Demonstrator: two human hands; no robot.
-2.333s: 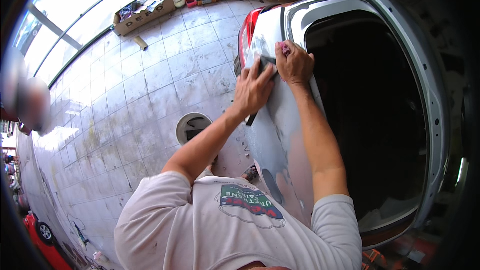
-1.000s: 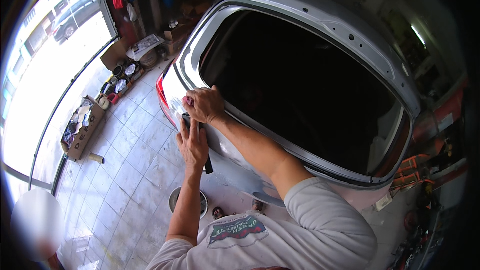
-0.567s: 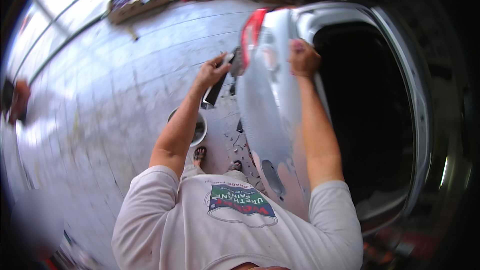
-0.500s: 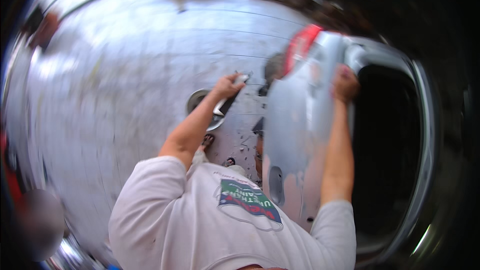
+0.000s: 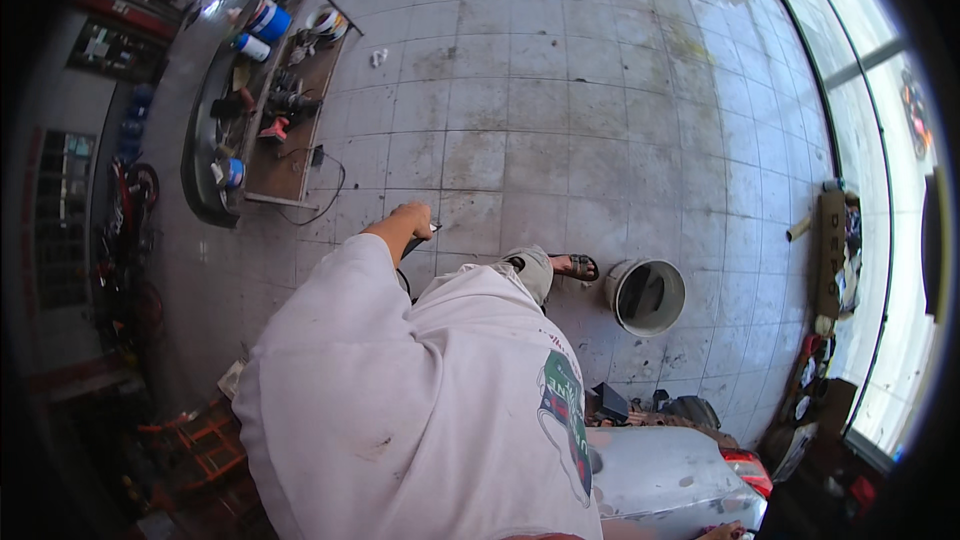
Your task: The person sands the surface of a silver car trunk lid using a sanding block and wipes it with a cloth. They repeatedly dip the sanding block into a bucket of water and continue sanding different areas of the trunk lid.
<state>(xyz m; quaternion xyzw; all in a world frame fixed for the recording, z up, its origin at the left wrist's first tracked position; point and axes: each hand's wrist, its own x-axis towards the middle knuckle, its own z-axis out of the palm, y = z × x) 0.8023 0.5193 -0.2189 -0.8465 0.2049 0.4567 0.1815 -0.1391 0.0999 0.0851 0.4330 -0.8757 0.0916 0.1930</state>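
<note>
My left hand (image 5: pixel 414 220) is closed around a dark, flat, elongated tool (image 5: pixel 406 251), mostly hidden by my arm, low beside my body. My right hand (image 5: pixel 728 531) barely shows at the lower edge by the grey, patchy car rear panel (image 5: pixel 675 475); I cannot tell its grip or whether it touches the panel. A red tail light (image 5: pixel 746 472) is at the panel's end. A whitish bucket (image 5: pixel 676 305) with dark pieces inside stands on the tiled floor near my sandaled foot (image 5: pixel 574 266).
A workbench (image 5: pixel 271 185) with containers, tools and a hanging cable stands left, beside a dark curved panel (image 5: pixel 205 195). Motorbikes (image 5: pixel 130 240) line the far left, with an orange metal rack (image 5: pixel 190 440) lower left. Cardboard boxes (image 5: pixel 835 240) line the bright glazed side at right.
The view has swung round from the car's rear window toward the workbench. My left hand has left the panel with the dark tool. My right hand, earlier gripping something pink, is now almost out of view.
</note>
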